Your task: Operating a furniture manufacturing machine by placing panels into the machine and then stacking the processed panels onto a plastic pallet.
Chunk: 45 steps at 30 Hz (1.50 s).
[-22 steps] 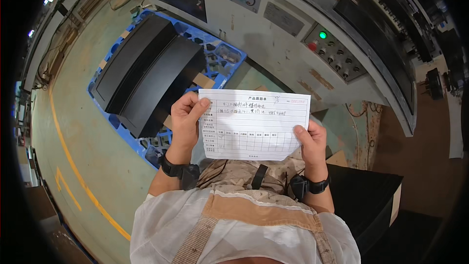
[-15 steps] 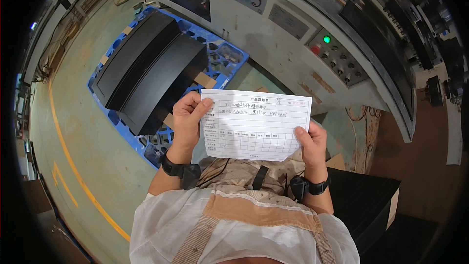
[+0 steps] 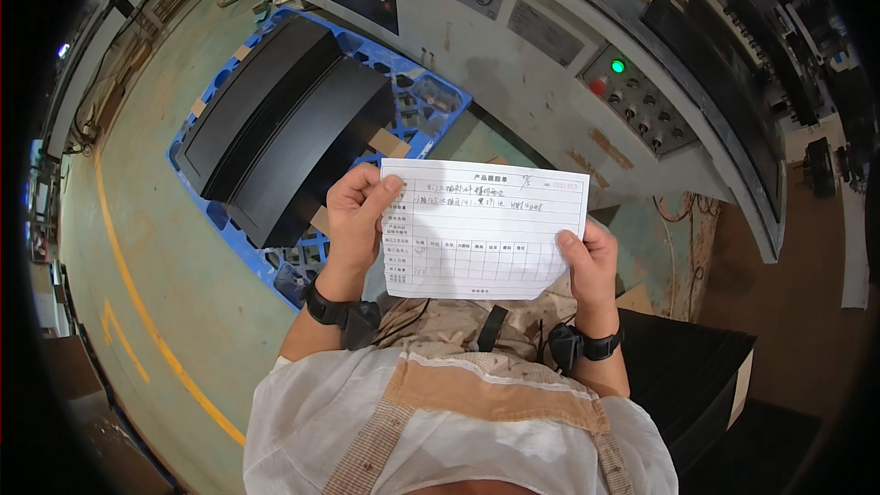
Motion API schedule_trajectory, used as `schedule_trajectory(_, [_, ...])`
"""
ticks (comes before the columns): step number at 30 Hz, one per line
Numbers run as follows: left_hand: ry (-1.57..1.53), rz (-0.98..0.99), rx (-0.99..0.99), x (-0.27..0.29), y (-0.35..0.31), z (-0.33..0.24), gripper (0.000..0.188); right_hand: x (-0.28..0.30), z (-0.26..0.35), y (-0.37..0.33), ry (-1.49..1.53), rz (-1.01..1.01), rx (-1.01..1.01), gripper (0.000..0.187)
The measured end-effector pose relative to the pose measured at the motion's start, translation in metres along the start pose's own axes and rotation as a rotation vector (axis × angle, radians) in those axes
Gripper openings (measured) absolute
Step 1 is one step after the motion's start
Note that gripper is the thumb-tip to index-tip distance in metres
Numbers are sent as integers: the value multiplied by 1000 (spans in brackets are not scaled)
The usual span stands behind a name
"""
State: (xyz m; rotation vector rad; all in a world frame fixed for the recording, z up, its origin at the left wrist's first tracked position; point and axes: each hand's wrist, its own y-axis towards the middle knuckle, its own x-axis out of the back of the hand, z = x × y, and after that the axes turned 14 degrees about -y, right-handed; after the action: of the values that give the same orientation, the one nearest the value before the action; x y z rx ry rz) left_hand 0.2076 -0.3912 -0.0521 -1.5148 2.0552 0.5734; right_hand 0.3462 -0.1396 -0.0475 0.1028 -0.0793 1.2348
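Note:
A white paper form (image 3: 477, 234) with a printed grid and handwriting is stretched between my two hands in front of my body. My left hand (image 3: 356, 211) pinches its upper left corner, thumb on top. At the right edge, my right hand (image 3: 592, 261) grips the sheet, its thumb on the printed side. The fingers behind the paper are hidden. Each wrist wears a black strap with a dark device; the left strap (image 3: 341, 312) and the right strap (image 3: 583, 346) both show.
Black curved panels (image 3: 302, 128) lie stacked on a blue plastic pallet (image 3: 426, 133) at the left. Ahead stands a grey machine (image 3: 513, 64) with a control panel (image 3: 637, 101) and a lit green lamp. A dark stack (image 3: 683, 376) stands by my right side. Yellow lines (image 3: 170, 357) mark the floor.
The form tilts slightly more toward upright and sits a little higher and further right in view. Both hands keep their hold; the background has shifted slightly.

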Motion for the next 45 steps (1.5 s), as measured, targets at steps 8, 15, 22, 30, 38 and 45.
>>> schedule_trajectory(8, [1,-8,-7,-6,2,3,17,5,1,-1,28,5,5,20])
schedule_trajectory(15, [-35,35,-10,-8,0,0,15,6,3,-2,25,7,-13,21])
schedule_trajectory(22, [-37,24,50,-7,-2,-4,12,5,-2,-1,4,-11,-33,21])
schedule_trajectory(30, [-104,46,47,-2,-2,2,12,2,-9,0,2,-31,-41,22])
schedule_trajectory(38, [-125,25,56,-1,-4,7,13,1,-14,-2,19,-34,-56,22])
schedule_trajectory(45, [-117,22,73,2,-3,10,13,2,-15,-3,14,-56,-58,21])
